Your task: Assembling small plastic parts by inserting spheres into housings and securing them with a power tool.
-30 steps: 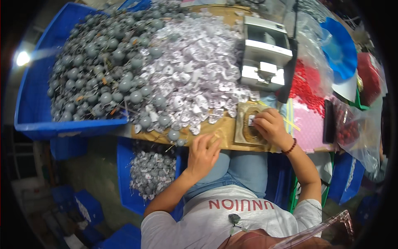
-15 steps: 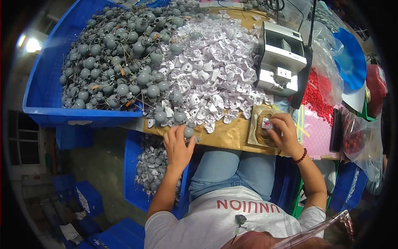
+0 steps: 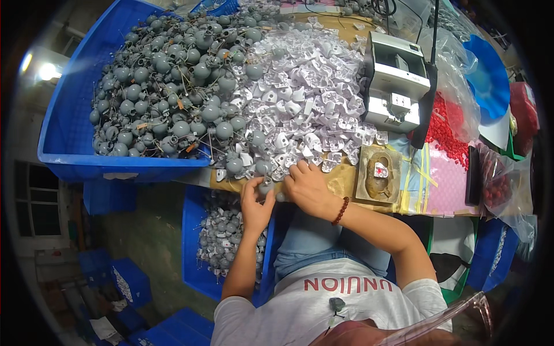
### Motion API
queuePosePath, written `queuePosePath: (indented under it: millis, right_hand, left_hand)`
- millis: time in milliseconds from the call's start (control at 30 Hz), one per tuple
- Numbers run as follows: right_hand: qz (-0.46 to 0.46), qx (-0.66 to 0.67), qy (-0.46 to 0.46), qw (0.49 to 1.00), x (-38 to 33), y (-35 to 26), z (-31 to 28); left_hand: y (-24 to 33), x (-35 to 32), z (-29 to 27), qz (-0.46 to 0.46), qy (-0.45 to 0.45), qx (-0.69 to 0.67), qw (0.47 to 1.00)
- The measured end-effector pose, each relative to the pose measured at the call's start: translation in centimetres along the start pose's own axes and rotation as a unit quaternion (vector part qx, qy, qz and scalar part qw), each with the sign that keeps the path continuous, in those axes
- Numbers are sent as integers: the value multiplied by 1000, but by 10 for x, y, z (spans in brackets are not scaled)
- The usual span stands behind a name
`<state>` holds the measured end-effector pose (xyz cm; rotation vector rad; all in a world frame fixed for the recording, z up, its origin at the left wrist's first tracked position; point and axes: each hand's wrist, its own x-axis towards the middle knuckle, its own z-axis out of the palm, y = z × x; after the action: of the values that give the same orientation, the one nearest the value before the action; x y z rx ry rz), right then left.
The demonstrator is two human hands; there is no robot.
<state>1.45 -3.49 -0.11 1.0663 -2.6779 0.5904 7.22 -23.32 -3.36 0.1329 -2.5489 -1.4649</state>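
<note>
My left hand (image 3: 257,206) is closed around a small grey ball-shaped part (image 3: 265,187) at the bench's front edge. Close beside it, my right hand (image 3: 311,189) has its fingers bent down at the near edge of a heap of white plastic pieces (image 3: 306,86); its palm side is hidden, so what it grips I cannot make out. To the right, a square fixture block (image 3: 392,184) with a rounded hollow lies on the bench. In that hollow sits a white plastic piece (image 3: 381,169) with a red spot on it.
A big blue bin (image 3: 69,121) at the left overflows with grey ball parts (image 3: 173,86). Below the bench, another blue bin (image 3: 192,259) holds finished-looking grey and white parts. A white and black machine (image 3: 398,81) stands behind the fixture. Red small pieces (image 3: 447,132) lie at the right.
My right hand has left the white piece in the fixture and moved left, beside my left hand. My left hand still holds the grey part. The view has shifted slightly.
</note>
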Motion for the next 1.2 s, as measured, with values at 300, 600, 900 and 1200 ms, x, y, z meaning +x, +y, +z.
queuePosePath:
  millis: [300,600,900,1200]
  right_hand:
    - [38,16,16,999,1,5,3]
    - [144,362,159,907,20,41,-69]
    - [213,513,124,822,-28,77,-171]
    - [108,459,-94,877,-92,41,-195]
  left_hand:
    - [7,-1,10,116,22,78,990]
    - [19,2,8,138,11,162,977]
    - [31,-14,15,176,131,205,954]
    - [147,-45,87,363,-84,-45,927]
